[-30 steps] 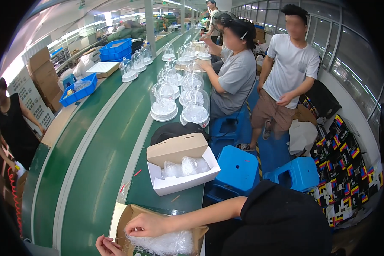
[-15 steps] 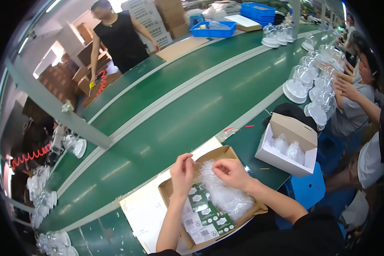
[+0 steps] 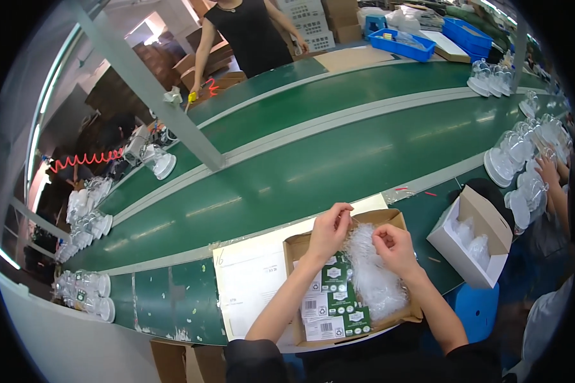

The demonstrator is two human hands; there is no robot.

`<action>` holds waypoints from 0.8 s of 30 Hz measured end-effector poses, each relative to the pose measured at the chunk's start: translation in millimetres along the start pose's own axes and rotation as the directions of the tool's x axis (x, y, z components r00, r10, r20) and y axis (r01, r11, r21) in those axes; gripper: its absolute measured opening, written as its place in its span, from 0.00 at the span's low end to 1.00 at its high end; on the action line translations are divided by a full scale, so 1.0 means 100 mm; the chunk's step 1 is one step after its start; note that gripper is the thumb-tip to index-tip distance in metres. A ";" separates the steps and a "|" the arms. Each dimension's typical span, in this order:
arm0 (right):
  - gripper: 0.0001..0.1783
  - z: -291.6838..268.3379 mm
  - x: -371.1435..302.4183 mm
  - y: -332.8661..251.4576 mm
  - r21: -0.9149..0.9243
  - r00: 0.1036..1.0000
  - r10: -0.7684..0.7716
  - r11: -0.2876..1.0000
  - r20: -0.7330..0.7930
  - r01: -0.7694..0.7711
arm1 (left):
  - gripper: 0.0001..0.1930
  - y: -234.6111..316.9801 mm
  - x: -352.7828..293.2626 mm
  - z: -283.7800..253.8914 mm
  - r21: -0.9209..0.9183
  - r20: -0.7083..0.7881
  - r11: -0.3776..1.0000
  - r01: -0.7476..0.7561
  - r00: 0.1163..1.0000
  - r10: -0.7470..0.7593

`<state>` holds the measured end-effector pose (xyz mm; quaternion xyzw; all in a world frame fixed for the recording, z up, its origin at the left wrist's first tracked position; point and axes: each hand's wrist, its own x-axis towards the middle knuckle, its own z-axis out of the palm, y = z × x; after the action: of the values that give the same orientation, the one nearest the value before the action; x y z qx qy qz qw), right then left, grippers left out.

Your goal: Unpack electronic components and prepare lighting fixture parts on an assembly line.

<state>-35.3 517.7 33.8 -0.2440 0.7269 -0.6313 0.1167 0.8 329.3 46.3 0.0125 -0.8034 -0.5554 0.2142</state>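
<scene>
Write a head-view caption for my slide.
Both hands, left hand and right hand, pinch clear plastic bags over an open cardboard box.

A factory packing line: long green conveyor belt [image 3: 338, 159], workers, stacked cartons [image 3: 313, 19].

A long green conveyor belt [image 3: 338, 159] with pale dividing strips curves across the workshop. A grey metal post [image 3: 153, 96] slants up from it. Stacked brown cardboard cartons [image 3: 191, 60] stand behind, blue plastic trays [image 3: 421, 45] at the far end, and an orange coiled cable [image 3: 86, 159] hangs at left.
</scene>
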 end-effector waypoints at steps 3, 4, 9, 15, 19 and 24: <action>0.01 0.00 0.00 0.01 -0.006 1.000 -0.008 1.000 0.003 0.008 | 0.06 0.03 -0.01 -0.02 0.023 -0.007 0.999 0.032 0.999 -0.032; 0.01 -0.01 -0.01 0.01 -0.012 1.000 -0.012 1.000 -0.002 0.012 | 0.06 0.02 -0.01 0.00 0.015 0.005 1.000 0.024 1.000 -0.024; 0.02 -0.03 -0.01 -0.02 0.024 1.000 -0.008 1.000 0.025 0.007 | 0.05 -0.02 0.01 0.03 0.008 0.027 1.000 -0.018 0.999 0.018; 0.02 -0.05 0.01 -0.02 0.047 1.000 -0.002 0.999 0.018 0.001 | 0.05 -0.01 0.02 0.04 0.012 0.028 1.000 -0.008 1.000 0.008; 0.02 -0.01 0.02 -0.07 0.059 1.000 0.001 0.998 0.026 -0.003 | 0.06 0.00 0.01 0.00 0.037 0.033 0.999 0.014 0.999 -0.016; 0.02 -0.04 0.01 -0.01 0.027 1.000 0.001 1.000 0.020 -0.001 | 0.06 0.00 0.01 0.03 0.045 0.051 0.999 -0.007 0.999 0.005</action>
<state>-38.3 520.6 35.4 -0.2482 0.7173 -0.6384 0.1274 -1.3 331.4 45.6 0.0010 -0.8209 -0.5367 0.1951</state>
